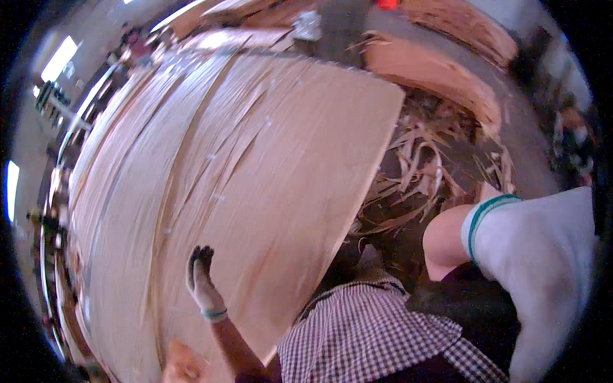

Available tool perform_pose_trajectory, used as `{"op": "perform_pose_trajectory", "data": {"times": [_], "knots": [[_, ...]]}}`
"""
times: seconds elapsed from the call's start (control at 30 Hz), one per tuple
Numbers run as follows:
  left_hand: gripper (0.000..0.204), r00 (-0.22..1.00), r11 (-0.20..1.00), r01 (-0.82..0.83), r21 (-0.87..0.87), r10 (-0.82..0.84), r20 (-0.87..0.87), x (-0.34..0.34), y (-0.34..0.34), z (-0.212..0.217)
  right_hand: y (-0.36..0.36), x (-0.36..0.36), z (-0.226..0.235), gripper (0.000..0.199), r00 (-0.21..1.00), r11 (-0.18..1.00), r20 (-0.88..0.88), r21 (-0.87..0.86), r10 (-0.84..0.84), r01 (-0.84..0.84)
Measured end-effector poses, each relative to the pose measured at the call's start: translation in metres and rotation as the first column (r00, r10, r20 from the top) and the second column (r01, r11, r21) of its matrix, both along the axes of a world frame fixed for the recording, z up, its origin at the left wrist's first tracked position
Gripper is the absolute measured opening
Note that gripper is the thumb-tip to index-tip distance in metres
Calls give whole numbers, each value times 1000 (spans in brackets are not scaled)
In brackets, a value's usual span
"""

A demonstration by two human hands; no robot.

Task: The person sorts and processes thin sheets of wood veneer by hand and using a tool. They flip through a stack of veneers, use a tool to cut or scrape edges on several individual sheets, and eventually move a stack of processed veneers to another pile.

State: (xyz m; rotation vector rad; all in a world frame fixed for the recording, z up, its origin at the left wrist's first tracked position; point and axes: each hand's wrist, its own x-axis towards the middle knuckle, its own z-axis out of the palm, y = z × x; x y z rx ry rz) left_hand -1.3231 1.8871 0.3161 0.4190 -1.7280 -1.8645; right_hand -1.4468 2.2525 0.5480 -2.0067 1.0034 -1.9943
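A broad stack of pale wood veneer sheets (pixel 300 159) fills the middle, its top sheet split and rippled in long streaks toward the left. Over its near part is my left hand (pixel 204 284), in a white glove with dark fingertips and a teal cuff. Its fingers stretch out close together, with nothing seen in them; whether they touch the veneer I cannot tell. My right hand (pixel 543 262), also in a white glove with a teal cuff, is raised large and blurred at the right, apart from the stack. Its fingers cannot be made out.
Torn veneer strips (pixel 421 159) litter the floor beyond the stack's right edge. Curved wood pieces (pixel 434 70) lie at the far right, near a grey post (pixel 343 29). An orange-brown object (pixel 182 365), unclear, sits at the near edge. My checked apron (pixel 364 332) is below.
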Motion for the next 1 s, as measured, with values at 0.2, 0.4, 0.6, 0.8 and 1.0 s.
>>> {"op": "perform_pose_trajectory", "data": {"times": [0.2,0.4,0.6,0.8,1.0], "knots": [[24,960,974,-225,43,214,179,-13,42,-100,-42,-119,-58,10,964,955,252,253,86,-152],[41,826,595,341,-728,180,534,-133,101,-146,-98,-218,-203,12,803,581,368,814,-468,-35],[68,762,475,261,-840,432,481,-243,34,-164,-182,-258,-304,16,605,354,411,909,-682,-219],[93,764,497,175,-850,477,436,-308,-13,-157,-271,-304,-359,25,466,326,383,924,-798,-201],[74,874,506,307,-806,186,449,-315,-50,-160,-315,-302,-387,18,393,224,338,925,-855,-307]]}}
